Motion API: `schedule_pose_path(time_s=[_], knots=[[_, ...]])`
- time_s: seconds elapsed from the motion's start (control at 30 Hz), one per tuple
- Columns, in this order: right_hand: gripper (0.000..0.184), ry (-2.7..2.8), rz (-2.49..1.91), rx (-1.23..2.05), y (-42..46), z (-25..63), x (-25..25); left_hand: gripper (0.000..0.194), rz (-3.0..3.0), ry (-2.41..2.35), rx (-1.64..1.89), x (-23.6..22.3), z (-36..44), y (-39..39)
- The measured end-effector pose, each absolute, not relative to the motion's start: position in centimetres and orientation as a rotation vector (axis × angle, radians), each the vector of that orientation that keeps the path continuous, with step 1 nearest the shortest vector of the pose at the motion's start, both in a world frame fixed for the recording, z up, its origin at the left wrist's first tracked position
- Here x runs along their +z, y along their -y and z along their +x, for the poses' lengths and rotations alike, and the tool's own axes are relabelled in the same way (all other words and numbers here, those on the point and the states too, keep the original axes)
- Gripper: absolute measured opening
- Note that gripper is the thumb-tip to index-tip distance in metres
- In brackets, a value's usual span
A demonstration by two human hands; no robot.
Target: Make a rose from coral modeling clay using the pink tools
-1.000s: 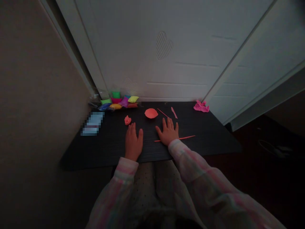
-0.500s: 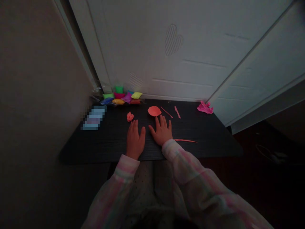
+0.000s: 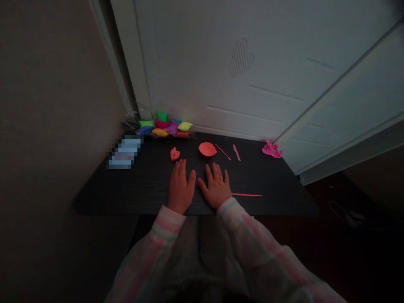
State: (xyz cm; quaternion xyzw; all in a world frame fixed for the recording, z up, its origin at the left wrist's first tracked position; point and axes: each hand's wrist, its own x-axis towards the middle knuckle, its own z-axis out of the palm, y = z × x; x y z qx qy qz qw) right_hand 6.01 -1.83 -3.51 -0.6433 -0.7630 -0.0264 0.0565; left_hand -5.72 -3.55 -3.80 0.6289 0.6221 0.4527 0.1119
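Right now, both your hands are over the black, wood-grained table (image 3: 142,191), palms down and side by side, with a narrow gap between the thumbs. Your left hand (image 3: 182,187) is open, its fingers straight and close together and its thumb spread away. Just beyond its fingertips sits a small, crumpled coral lump of clay (image 3: 174,154).

Your right hand (image 3: 216,185) is open too, with its fingers fanned apart. A long, thin coral clay strip (image 3: 248,195) runs out to the right from beside its wrist; you can't tell how much of the strip lies beneath the hand. Ahead of those fingers is a shallow, round coral bowl (image 3: 207,149) with an uneven rim. To the right of it, a slim pink stick (image 3: 223,152) and a flat pink knife-shaped tool (image 3: 236,152) lie slanted, apart from each other.

At your far right is a crumpled, bright pink clay mass (image 3: 272,150). At the far left, you have soft, multicoloured packets (image 3: 160,132) grouped by the white panel with heart reliefs (image 3: 195,63), and nearer you a pixelated, pale blue rectangle (image 3: 124,152).
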Motion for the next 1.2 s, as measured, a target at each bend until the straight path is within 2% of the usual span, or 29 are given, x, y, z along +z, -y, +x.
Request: schedule_pose_path(time_s=[0.53,0.83,1.0,1.2], knots=[[0.062,2.287,-1.987,-0.039,1.9,5.5,-3.5,0.046,1.857,-1.841,1.322,-3.9,-5.7,3.7],[0.052,1.927,-1.984,-0.115,-0.3,9.5,-0.2,0.044,1.849,-1.822,1.325,-3.7,-5.8,3.7],[0.055,1.978,-2.198,-0.018,-1.3,12.2,-2.8,0.044,1.840,-1.827,1.316,-3.7,-5.8,3.7],[0.056,2.097,-2.199,-0.124,-0.1,12.3,-4.1,0.043,1.832,-1.794,1.345,-3.7,-5.7,3.7]])
